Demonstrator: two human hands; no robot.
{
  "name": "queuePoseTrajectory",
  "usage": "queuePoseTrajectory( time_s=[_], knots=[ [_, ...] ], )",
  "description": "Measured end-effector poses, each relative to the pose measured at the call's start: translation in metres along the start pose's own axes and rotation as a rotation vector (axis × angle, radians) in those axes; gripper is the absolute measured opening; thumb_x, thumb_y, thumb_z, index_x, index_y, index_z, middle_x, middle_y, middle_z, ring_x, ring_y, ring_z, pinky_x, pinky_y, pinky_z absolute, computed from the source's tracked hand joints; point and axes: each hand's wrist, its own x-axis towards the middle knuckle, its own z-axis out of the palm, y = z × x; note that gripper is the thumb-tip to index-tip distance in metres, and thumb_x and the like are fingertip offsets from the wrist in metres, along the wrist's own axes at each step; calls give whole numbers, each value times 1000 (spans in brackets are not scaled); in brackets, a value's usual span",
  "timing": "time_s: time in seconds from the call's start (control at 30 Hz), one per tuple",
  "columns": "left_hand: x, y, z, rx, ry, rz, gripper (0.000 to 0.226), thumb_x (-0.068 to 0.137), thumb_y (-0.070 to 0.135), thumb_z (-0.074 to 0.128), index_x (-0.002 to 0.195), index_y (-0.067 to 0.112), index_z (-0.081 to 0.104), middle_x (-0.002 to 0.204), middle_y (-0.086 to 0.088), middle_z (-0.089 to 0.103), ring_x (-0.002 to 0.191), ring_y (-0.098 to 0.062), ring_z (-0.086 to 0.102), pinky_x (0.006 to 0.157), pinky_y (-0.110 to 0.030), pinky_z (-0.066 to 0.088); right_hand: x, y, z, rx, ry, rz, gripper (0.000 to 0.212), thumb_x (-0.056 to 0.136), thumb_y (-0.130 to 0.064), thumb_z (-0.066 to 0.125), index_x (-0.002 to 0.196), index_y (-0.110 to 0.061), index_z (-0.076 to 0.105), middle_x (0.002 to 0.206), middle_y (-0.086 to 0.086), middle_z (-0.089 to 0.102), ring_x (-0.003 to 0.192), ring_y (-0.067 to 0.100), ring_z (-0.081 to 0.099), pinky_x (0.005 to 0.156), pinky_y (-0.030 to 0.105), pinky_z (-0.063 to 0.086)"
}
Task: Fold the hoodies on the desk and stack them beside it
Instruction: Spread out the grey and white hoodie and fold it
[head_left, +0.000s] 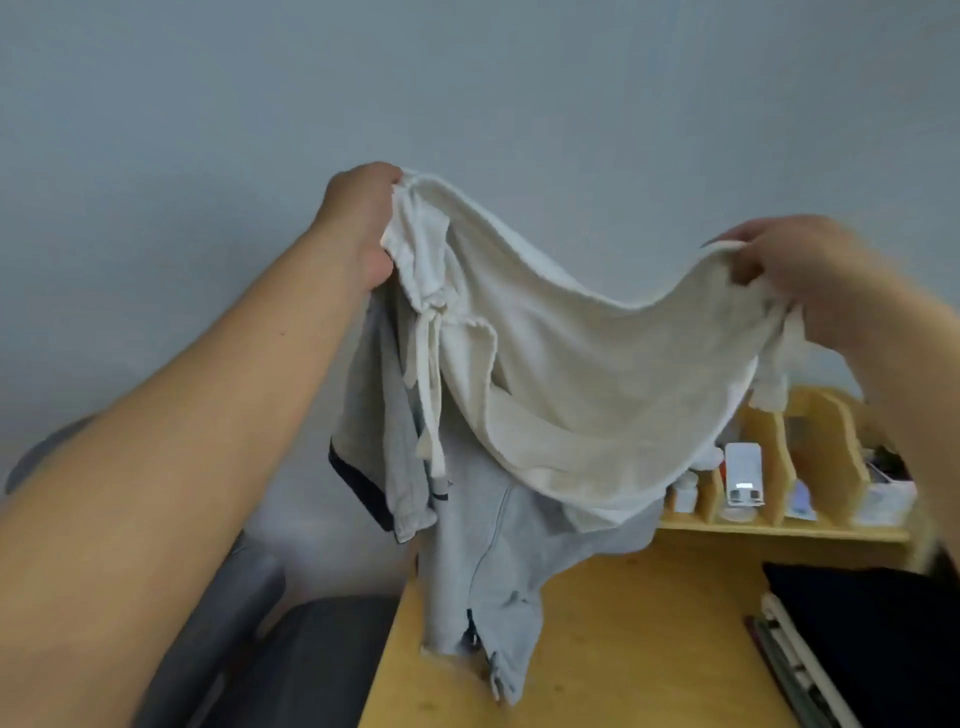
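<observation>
Both hands (358, 223) (800, 270) grip hoodie (571, 374).

We take this for a home office: a wooden worktop (649, 623) with an organiser (831, 467) at right, and a grey chair (291, 649) lower left.

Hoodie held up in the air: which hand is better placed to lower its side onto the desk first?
Probably the right hand: it grips the hoodie above the desk, while the left hand holds its corner out past the desk's edge.
</observation>
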Motion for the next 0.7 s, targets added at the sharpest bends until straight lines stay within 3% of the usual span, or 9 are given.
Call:
queuePoseTrajectory(
  time_s=[0.1,0.17,0.23,0.3,0.37,0.47,0.53,0.6,0.7],
  knots=[
    [-19,-40,43,126,-146,-174,7,89,16,67,91,9,69,95,-13,68,92,-29,71,90,-45,58,-25,45,-23,-337,-788,43,31,98,-18,61,124,-32,67,114,-5,73,101,20,71,85,38,57],
    [-42,-62,71,245,-303,-221,10,95,9,64,86,7,65,84,-12,65,74,-24,69,76,-35,60,-36,73,-24,-332,-1192,119,62,95,-42,66,149,-46,36,137,-8,63,110,27,70,94,52,56],
    [-63,-82,98,404,-504,-243,16,96,7,64,81,9,63,76,-8,66,67,-21,67,64,-29,57,-43,90,-8,-206,-1092,55,92,87,-46,73,153,-54,10,148,-14,47,105,24,72,90,46,59],
    [-86,-97,120,574,-715,-226,19,95,9,68,77,11,61,68,-2,65,65,-17,65,61,-24,52,-46,95,20,-10,-843,-32,103,83,-43,79,154,-54,6,142,-15,46,94,21,74,81,38,62],
    [-104,-114,134,605,-807,-174,14,93,16,74,85,10,63,74,0,68,72,-14,66,67,-26,53,-46,99,45,63,-784,-129,80,88,-35,79,149,-42,29,120,-3,62,73,23,71,66,38,62],
    [-126,-155,123,382,-539,-66,48,80,35,84,121,26,61,121,-1,63,109,-15,64,92,-34,54,-41,101,59,4,-582,-144,14,96,-24,60,109,-22,63,87,11,70,50,24,61,49,35,54],
    [-147,-195,94,352,-380,-56,88,73,42,89,145,46,37,144,3,48,128,-14,53,103,-38,50,-33,100,58,183,-404,-4,9,97,-23,60,98,-17,67,79,11,68,45,21,59,47,33,55],
    [-176,-246,65,357,-523,-249,122,63,51,94,154,53,13,149,7,50,131,-13,55,111,-45,46,-25,88,56,420,-313,80,10,96,-21,65,101,-13,67,78,9,65,43,18,57,45,30,54],
    [-206,-300,36,549,-633,-426,103,73,47,89,152,43,23,141,20,54,122,0,57,110,-35,46,-11,62,48,529,-328,20,15,95,-18,65,104,-5,66,68,9,62,45,18,55,44,28,49]
  ],
)
